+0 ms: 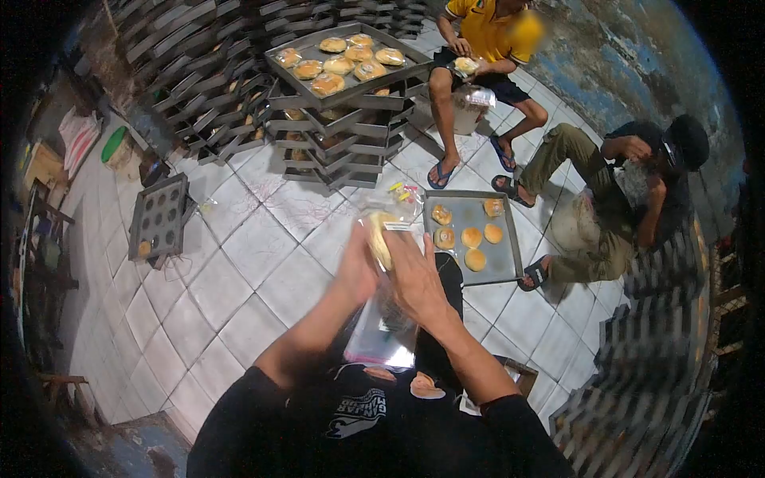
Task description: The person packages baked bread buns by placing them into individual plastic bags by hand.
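Between my two hands, in front of my chest, is a round bun (382, 240) in a clear plastic bag (408, 199) with small yellow and pink marks near its top. My left hand (358, 259) presses on the bun's left side, its fingers close together and partly hidden. Flat against the right side of the bag lies my right hand (413, 275), its fingers over the bun. Below my hands, clear plastic sleeves (381, 334) rest on my lap. Just right of my hands a metal tray (498, 265) on the floor holds several buns, some bagged.
Stacked trays (331, 99) with buns stand ahead. A moulded pan (160, 215) lies at the left. One person in a yellow shirt (484, 32) holds a bagged bun; another in dark clothes (613, 219) sits at the right. More tray stacks (637, 398) stand lower right.
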A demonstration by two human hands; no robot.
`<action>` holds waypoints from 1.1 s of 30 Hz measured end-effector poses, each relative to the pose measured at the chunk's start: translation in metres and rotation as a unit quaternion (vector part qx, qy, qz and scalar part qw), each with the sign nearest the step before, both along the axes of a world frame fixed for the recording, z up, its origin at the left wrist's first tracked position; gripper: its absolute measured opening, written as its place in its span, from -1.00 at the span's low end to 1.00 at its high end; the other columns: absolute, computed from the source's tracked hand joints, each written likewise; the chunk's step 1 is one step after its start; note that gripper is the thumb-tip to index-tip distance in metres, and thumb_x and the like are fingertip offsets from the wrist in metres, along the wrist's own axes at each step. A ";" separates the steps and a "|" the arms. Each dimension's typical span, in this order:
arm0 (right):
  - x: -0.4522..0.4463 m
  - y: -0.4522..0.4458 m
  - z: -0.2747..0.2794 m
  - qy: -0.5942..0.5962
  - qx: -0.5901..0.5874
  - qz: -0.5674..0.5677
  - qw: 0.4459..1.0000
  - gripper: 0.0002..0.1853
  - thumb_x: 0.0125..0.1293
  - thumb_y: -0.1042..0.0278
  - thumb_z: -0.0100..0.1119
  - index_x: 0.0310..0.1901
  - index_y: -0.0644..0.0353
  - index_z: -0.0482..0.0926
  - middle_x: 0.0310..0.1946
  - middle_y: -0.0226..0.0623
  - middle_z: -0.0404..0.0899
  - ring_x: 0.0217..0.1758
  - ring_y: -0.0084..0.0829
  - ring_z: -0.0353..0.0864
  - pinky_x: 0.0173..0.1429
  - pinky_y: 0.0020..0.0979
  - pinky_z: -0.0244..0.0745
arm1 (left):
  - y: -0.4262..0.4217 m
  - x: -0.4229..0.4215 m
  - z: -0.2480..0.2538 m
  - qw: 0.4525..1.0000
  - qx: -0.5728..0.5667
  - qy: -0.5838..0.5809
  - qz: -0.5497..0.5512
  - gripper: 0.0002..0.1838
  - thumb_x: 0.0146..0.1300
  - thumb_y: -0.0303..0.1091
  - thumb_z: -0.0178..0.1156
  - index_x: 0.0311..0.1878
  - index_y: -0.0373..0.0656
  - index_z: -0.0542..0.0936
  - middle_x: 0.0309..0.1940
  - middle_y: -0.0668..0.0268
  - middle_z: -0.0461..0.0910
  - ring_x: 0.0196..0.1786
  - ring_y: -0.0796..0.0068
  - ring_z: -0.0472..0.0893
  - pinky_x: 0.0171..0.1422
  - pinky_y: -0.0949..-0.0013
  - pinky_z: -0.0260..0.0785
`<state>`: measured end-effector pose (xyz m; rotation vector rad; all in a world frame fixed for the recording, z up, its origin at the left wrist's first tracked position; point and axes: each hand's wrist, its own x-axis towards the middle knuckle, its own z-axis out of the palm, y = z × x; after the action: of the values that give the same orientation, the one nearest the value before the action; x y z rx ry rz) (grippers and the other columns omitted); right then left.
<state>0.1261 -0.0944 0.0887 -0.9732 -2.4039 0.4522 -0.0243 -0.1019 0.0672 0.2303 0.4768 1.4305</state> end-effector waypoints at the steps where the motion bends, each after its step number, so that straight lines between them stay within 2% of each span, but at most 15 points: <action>1: -0.001 0.006 -0.006 -0.016 -0.003 -0.001 1.000 -0.38 0.38 0.30 0.13 0.46 0.19 0.33 0.34 0.00 0.47 0.51 0.00 0.34 0.61 0.28 -0.03 | 0.012 -0.013 0.001 0.993 0.019 -0.104 -0.044 -0.54 0.53 -0.27 0.14 0.41 -0.18 0.40 0.28 0.16 0.55 0.33 0.20 0.55 0.45 0.01 0.41; 6: 0.003 0.038 0.006 -0.056 -0.038 0.006 0.998 -0.49 0.37 0.36 0.22 0.34 0.16 0.43 0.26 -0.07 0.54 0.41 -0.06 0.47 0.60 0.30 -0.01 | 0.037 0.052 -0.029 0.978 -0.016 0.104 0.178 -0.42 0.56 0.15 0.03 0.43 -0.03 0.40 0.26 0.13 0.58 0.29 0.20 0.60 0.42 0.07 0.42; 7: 0.005 0.039 0.018 -0.030 -0.054 0.025 0.998 -0.44 0.35 0.38 0.28 0.37 0.13 0.42 0.29 -0.09 0.53 0.42 -0.06 0.47 0.61 0.31 -0.03 | 0.041 0.045 -0.023 0.988 -0.018 0.045 0.148 -0.39 0.56 0.18 0.00 0.42 -0.07 0.41 0.26 0.13 0.58 0.27 0.18 0.61 0.40 0.08 0.44; 9: 0.009 0.029 0.029 0.051 -0.050 0.047 0.996 -0.64 0.37 0.41 0.30 0.18 0.14 0.56 0.12 -0.15 0.64 0.17 -0.14 0.64 0.39 0.09 0.37 | 0.048 0.025 -0.017 0.993 -0.031 -0.074 0.083 -0.33 0.57 0.25 -0.07 0.40 -0.14 0.43 0.27 0.12 0.58 0.24 0.15 0.63 0.37 0.08 0.48; 13: 0.008 0.016 0.014 0.131 -0.195 0.085 0.968 -0.89 0.35 0.49 0.34 -0.18 0.26 0.58 -0.13 -0.18 0.67 -0.08 -0.32 0.70 -0.02 -0.25 0.55 | 0.053 0.016 -0.014 0.997 -0.046 -0.049 0.025 -0.16 0.54 0.43 -0.29 0.37 -0.17 0.47 0.23 0.11 0.61 0.21 0.04 0.65 0.25 -0.07 0.56; 14: 0.007 0.015 0.007 0.133 -0.206 0.095 0.965 -0.88 0.35 0.51 0.35 -0.26 0.28 0.56 -0.19 -0.20 0.66 -0.14 -0.37 0.69 -0.12 -0.33 0.55 | 0.061 0.014 -0.016 0.994 -0.101 -0.047 0.007 -0.17 0.55 0.43 -0.31 0.36 -0.15 0.49 0.23 0.09 0.60 0.21 0.01 0.64 0.29 -0.14 0.53; 16: 0.011 0.010 0.003 0.175 -0.261 0.068 0.947 -0.84 0.32 0.47 0.39 -0.19 0.29 0.57 -0.17 -0.17 0.65 -0.14 -0.35 0.70 -0.09 -0.32 0.57 | 0.064 -0.002 -0.041 0.925 0.137 0.344 0.090 -0.19 0.57 0.40 -0.32 0.35 -0.15 0.48 0.23 0.06 0.59 0.22 0.00 0.62 0.34 -0.17 0.49; 19: 0.027 -0.006 -0.001 0.228 -0.342 0.029 0.911 -0.73 0.27 0.41 0.45 -0.08 0.31 0.58 -0.13 -0.14 0.65 -0.15 -0.32 0.71 -0.05 -0.32 0.60 | 0.055 -0.036 -0.066 0.942 0.131 0.295 0.087 -0.25 0.60 0.35 -0.33 0.31 -0.14 0.50 0.24 0.04 0.58 0.25 0.01 0.59 0.40 -0.22 0.44; 21: 0.033 -0.009 -0.001 0.257 -0.389 0.004 0.885 -0.65 0.24 0.38 0.49 -0.01 0.32 0.60 -0.10 -0.11 0.64 -0.16 -0.30 0.71 -0.02 -0.31 0.62 | 0.035 -0.043 -0.059 0.996 -0.041 -0.080 0.015 -0.28 0.60 0.33 -0.31 0.30 -0.11 0.51 0.25 0.08 0.58 0.26 0.02 0.59 0.38 -0.21 0.45; 22: 0.030 -0.003 0.000 0.173 -0.067 -0.115 0.976 -0.49 0.15 0.35 0.55 0.11 0.34 0.59 -0.06 -0.02 0.66 -0.01 -0.12 0.73 0.10 -0.21 0.62 | 0.004 -0.018 -0.005 0.994 -0.089 -0.060 0.011 -0.31 0.60 0.33 -0.27 0.28 -0.09 0.53 0.25 0.12 0.59 0.26 0.09 0.60 0.38 -0.18 0.47; 23: 0.026 -0.001 0.010 0.185 0.043 -0.090 0.978 -0.54 0.13 0.38 0.52 0.06 0.31 0.62 -0.06 -0.01 0.67 0.04 0.07 0.68 0.15 -0.11 0.60 | -0.009 -0.012 0.001 0.994 -0.077 -0.055 -0.055 -0.33 0.61 0.29 -0.22 0.31 -0.10 0.51 0.27 0.13 0.57 0.28 0.16 0.60 0.38 -0.04 0.50; 25: 0.023 -0.006 0.007 0.175 0.076 0.047 0.981 -0.67 0.27 0.45 0.42 0.03 0.35 0.61 -0.04 -0.04 0.64 -0.05 -0.12 0.68 0.01 -0.27 0.59 | -0.015 -0.017 -0.045 0.994 -0.029 0.002 -0.110 -0.34 0.64 0.22 -0.18 0.42 -0.15 0.44 0.30 0.15 0.57 0.31 0.31 0.59 0.36 0.14 0.51; 29: 0.022 0.025 -0.023 0.189 -0.160 -0.114 0.962 -0.79 0.48 0.36 0.23 -0.05 0.37 0.64 -0.38 -0.19 0.66 -0.26 -0.29 0.69 -0.10 -0.40 0.56 | 0.011 -0.023 -0.048 0.949 -0.015 0.311 0.045 -0.41 0.66 0.12 -0.10 0.35 -0.21 0.55 0.17 0.24 0.65 0.18 0.43 0.64 0.27 0.31 0.52; 31: 0.022 0.040 -0.030 0.219 -0.152 -0.160 0.950 -0.79 0.52 0.35 0.19 -0.10 0.36 0.65 -0.44 -0.19 0.62 -0.32 -0.33 0.66 -0.17 -0.39 0.51 | 0.009 -0.015 -0.022 0.932 -0.003 0.362 0.011 -0.43 0.66 0.09 -0.05 0.27 -0.24 0.63 0.07 0.29 0.70 0.10 0.48 0.66 0.23 0.35 0.51; 33: 0.021 0.045 -0.022 0.217 -0.103 -0.121 0.963 -0.78 0.53 0.34 0.19 -0.19 0.38 0.62 -0.47 -0.18 0.57 -0.37 -0.33 0.60 -0.22 -0.36 0.47 | 0.015 -0.008 -0.020 0.902 0.050 0.413 0.117 -0.54 0.64 -0.05 0.05 0.01 -0.27 0.73 -0.09 0.28 0.72 -0.04 0.54 0.66 0.06 0.44 0.51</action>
<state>0.1466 -0.0496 0.0665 -1.1086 -1.8471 0.7494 -0.0318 -0.0873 0.0468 0.9086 1.1534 1.5515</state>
